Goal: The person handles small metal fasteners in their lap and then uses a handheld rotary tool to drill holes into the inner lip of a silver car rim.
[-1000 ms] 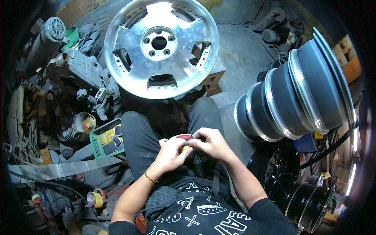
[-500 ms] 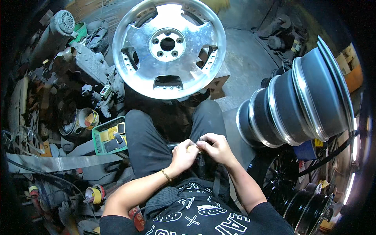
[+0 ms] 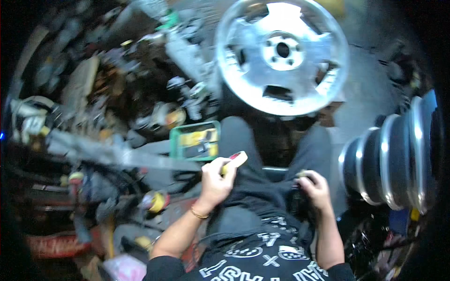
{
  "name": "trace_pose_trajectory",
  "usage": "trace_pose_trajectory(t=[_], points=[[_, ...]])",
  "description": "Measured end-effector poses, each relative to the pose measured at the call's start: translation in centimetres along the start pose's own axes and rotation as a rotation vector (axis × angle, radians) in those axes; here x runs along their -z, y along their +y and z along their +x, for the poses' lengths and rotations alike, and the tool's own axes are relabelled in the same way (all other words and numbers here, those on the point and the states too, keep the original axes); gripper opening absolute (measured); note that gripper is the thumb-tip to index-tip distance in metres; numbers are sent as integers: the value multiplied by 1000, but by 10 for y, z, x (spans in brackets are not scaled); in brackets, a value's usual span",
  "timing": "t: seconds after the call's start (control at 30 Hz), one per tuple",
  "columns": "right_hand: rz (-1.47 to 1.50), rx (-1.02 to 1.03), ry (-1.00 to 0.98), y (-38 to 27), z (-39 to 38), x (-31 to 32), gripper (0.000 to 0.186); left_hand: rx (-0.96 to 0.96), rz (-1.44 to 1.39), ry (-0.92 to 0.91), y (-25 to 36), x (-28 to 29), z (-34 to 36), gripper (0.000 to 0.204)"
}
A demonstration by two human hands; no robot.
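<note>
My left hand [image 3: 218,180] is raised over my left thigh, its fingers closed on a roll of tape [image 3: 239,160], pale yellow with red in its centre. Apart from it, my right hand [image 3: 315,188] sits low by my right thigh with curled fingers. A small pale piece [image 3: 302,173] shows at its fingertips, too blurred to name. Under those fingers stands a dark, narrow thing [image 3: 296,200], mostly lost against my dark clothes. Left of my left knee, a green plastic basket [image 3: 175,143] holds yellow and dark flat pieces.
A polished silver wheel rim [image 3: 243,96] stands in front of my knees. To the right, a large stepped wheel barrel [image 3: 378,159] lies on its side. Cluttered tools and parts fill the left, with a grey metal bar [image 3: 101,152] and a yellow roll [image 3: 157,201] nearer me.
The view has swung left and is blurred. My hands, together at my lap before, are now apart. The left has moved toward the basket with the tape roll, which now shows plainly.
</note>
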State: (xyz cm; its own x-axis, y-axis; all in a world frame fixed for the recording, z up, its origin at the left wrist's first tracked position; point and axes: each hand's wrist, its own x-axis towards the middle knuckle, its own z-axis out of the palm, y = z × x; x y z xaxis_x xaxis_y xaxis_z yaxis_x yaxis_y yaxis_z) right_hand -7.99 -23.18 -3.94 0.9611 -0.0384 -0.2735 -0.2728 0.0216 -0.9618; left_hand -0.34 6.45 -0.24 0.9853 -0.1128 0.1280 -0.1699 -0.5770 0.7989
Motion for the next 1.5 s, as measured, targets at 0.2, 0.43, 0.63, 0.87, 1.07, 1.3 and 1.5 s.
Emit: trace_pose_trajectory(t=[0.2,0.43,0.63,0.87,1.07,1.3,1.5], points=[[124,67,34,21,8,-25,13,-8,803,-80,12,78,-76,18],[259,-23,-9,10,-4,-33,15,244,1197,154,-65,175,-116,25],[-1,-1,-71,27,-2,-40,42,413,1176,194,-142,199,-159,25],[-269,127,-84,10,-20,-46,37,10,574,171,-38,139,-90,15],[-294,99,-184,19,-32,-35,40,78,-31,-488,23,17,-12,20],[-159,268,-70,-37,-32,-44,31,279,-743,-702,55,-45,8,26],[-222,383,-27,-52,-24,-50,35,167,-852,-555,58,-49,8,12]])
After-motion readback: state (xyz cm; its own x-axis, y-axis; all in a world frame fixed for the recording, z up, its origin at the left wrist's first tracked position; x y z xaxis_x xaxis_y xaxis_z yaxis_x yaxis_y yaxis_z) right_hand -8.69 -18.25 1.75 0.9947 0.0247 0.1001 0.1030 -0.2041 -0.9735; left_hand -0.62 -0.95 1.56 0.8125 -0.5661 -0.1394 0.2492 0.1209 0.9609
